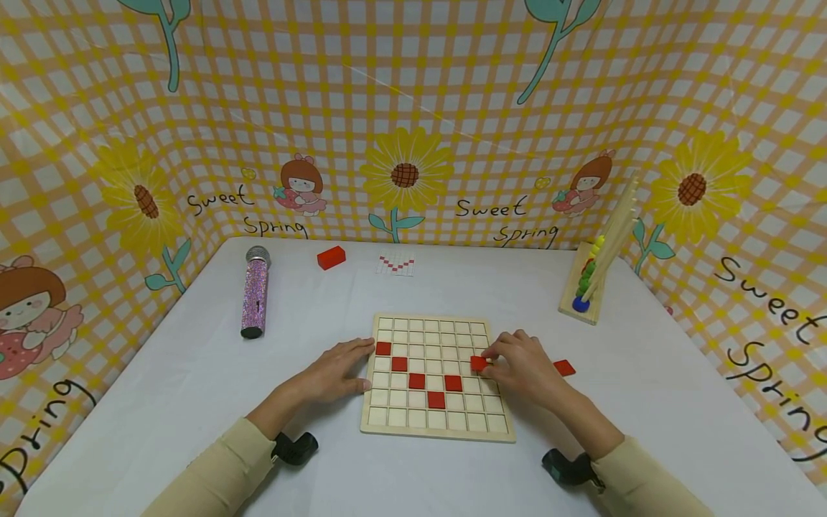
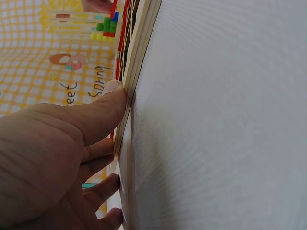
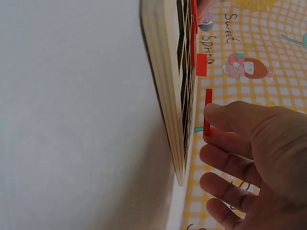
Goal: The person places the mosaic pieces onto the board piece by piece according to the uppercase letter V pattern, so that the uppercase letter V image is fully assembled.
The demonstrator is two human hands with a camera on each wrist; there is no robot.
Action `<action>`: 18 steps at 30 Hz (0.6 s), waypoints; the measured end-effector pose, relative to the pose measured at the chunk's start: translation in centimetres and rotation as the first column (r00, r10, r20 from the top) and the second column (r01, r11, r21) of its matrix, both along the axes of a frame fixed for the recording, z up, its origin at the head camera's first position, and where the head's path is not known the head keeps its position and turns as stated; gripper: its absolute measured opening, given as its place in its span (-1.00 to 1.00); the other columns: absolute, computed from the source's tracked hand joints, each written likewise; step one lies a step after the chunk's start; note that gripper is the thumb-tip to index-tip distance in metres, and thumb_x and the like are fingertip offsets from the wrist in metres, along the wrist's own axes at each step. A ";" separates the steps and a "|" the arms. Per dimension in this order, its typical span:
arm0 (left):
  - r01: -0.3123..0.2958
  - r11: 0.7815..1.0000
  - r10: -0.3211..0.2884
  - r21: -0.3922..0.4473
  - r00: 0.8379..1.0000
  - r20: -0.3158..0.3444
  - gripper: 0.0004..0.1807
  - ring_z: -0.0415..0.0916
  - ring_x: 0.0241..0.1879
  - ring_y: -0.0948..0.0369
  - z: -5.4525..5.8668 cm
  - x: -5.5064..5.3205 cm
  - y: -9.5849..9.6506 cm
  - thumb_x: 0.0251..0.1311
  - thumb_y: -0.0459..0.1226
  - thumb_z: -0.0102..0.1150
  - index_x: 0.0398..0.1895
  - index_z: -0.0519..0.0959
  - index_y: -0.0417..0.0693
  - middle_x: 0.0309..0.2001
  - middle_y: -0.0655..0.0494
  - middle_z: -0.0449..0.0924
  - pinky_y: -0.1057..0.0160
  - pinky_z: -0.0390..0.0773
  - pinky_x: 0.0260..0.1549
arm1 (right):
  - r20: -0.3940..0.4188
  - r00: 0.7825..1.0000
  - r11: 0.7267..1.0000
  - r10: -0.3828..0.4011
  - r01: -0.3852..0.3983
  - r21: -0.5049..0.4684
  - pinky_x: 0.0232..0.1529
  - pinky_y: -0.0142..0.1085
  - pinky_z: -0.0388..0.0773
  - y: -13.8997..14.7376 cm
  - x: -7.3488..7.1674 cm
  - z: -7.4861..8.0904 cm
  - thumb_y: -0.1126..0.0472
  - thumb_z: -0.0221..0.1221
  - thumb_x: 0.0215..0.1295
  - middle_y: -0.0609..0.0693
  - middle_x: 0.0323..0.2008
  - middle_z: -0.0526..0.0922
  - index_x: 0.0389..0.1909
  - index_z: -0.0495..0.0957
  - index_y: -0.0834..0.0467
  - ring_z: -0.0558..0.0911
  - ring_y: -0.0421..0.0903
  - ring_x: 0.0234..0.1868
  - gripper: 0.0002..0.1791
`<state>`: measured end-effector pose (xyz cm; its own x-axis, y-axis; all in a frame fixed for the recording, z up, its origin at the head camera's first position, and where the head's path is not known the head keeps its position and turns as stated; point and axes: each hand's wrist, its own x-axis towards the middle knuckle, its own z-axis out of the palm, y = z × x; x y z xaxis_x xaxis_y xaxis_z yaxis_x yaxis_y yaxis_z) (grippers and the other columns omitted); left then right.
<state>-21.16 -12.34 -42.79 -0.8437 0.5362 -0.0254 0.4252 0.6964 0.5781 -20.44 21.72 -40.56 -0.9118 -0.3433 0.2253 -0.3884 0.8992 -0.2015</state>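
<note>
A wooden grid board (image 1: 395, 424) lies flat on the white table. Several red square tiles (image 1: 436, 400) sit in its cells in a V-like line. My left hand (image 1: 332, 371) rests against the board's left edge; in the left wrist view its thumb (image 2: 108, 108) touches the wooden rim. Over the right side of the board, my right hand (image 1: 526, 366) pinches a red tile (image 1: 478, 364) between thumb and finger. That tile (image 3: 208, 112) stands apart from the board's surface in the right wrist view, with the other fingers loosely bent. Another red piece (image 1: 565, 368) lies just right of this hand.
Behind the board lies a small card (image 1: 395, 263) printed with a red V pattern on a grid. A red block (image 1: 332, 258) is to its left. Farther left lies a glittery pink microphone (image 1: 255, 291). A wooden bead frame (image 1: 597, 266) with coloured beads stands at the back right.
</note>
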 end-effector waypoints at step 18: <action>0.014 1.000 -0.014 -0.005 1.000 -0.006 -0.24 0.00 0.45 -0.10 -0.1 -0.1 0.0 0.19 -0.14 0.21 0.40 0.17 -0.19 0.45 -0.08 0.11 -0.20 0.06 0.36 | 0.032 0.999 1.000 0.024 -0.024 0.020 -0.23 -0.23 0.32 -1.1 -0.5 -0.3 0.16 0.34 0.03 -0.02 -0.28 0.64 -0.31 0.71 0.11 0.42 -0.09 -0.24 -0.82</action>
